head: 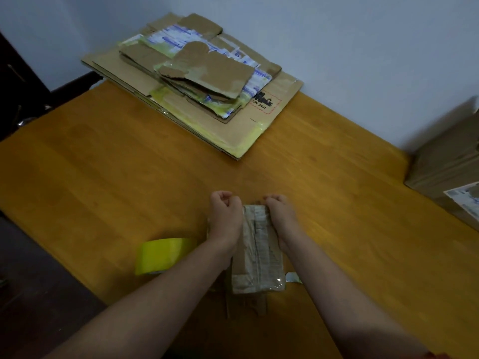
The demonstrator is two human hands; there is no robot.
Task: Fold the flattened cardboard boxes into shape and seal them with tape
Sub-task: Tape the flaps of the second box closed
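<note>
A small folded cardboard box (256, 252) with old tape on its top stands on the wooden table (103, 156) close to me. My left hand (226, 216) lies against its left side with fingers curled at the far corner. My right hand (281, 211) grips the far right edge of the box top, fingers curled over it. A roll of yellow tape (162, 255) lies on its side just left of the box. A stack of flattened cardboard boxes (191, 81) sits at the far side of the table.
At the right edge stand folded brown boxes (448, 161), one with a white label. A pale wall runs behind the table. Dark furniture (23, 81) shows at the left.
</note>
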